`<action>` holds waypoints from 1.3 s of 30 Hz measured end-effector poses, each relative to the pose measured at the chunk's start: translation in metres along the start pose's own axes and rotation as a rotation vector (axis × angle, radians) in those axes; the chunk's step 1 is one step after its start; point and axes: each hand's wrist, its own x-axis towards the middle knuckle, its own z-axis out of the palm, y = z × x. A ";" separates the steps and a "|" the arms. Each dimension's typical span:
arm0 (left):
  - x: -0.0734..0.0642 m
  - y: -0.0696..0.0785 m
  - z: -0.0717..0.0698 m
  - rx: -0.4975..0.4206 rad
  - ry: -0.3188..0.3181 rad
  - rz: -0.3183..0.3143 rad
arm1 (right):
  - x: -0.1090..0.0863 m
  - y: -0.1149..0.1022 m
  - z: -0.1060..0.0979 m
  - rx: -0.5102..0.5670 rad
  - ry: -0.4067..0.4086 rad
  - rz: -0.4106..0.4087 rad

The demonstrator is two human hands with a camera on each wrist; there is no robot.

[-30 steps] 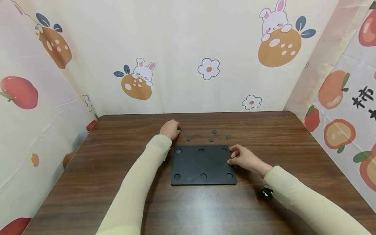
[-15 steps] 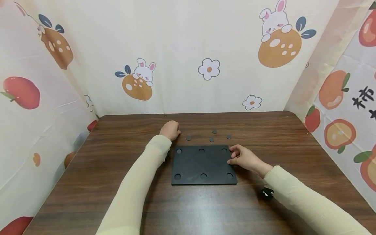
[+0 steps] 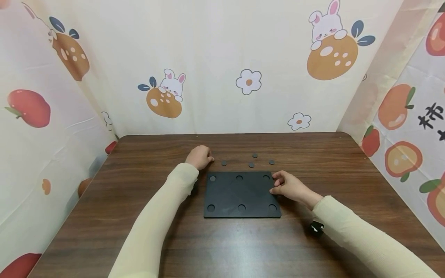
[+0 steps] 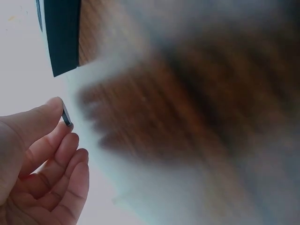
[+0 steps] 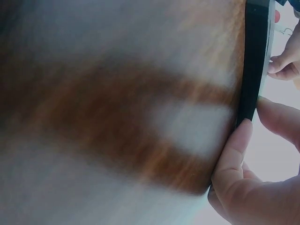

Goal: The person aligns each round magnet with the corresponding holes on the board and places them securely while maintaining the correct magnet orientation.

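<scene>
A flat black board (image 3: pixel 243 195) with several round recesses lies on the table. Its far left recess looks filled by a dark disc (image 3: pixel 213 178). Beyond the board's far left corner, my left hand (image 3: pixel 199 157) pinches a small disc (image 4: pixel 66 115) between thumb and index finger; the left wrist view shows it edge-on. My right hand (image 3: pixel 288 187) holds the board's right edge, the thumb over the top and a finger against the side. Behind the board, several loose dark discs (image 3: pixel 251 165) lie flat on the wood.
A brown wood-grain table (image 3: pixel 132 216) carries everything. Printed curtains (image 3: pixel 208 58) enclose its back and sides. A black device (image 3: pixel 316 227) sits under the right wrist.
My left hand has drawn back slightly toward the board with a disc between its fingers. The right hand keeps its place at the board's edge.
</scene>
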 end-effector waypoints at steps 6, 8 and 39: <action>-0.008 -0.006 0.002 -0.011 0.024 0.035 | 0.000 0.001 0.000 0.001 -0.001 0.000; -0.012 -0.007 0.002 -0.015 0.026 0.040 | 0.000 0.001 0.000 0.002 -0.004 0.001; -0.069 0.008 -0.002 -0.081 0.057 0.140 | 0.001 0.000 0.000 0.001 -0.006 -0.002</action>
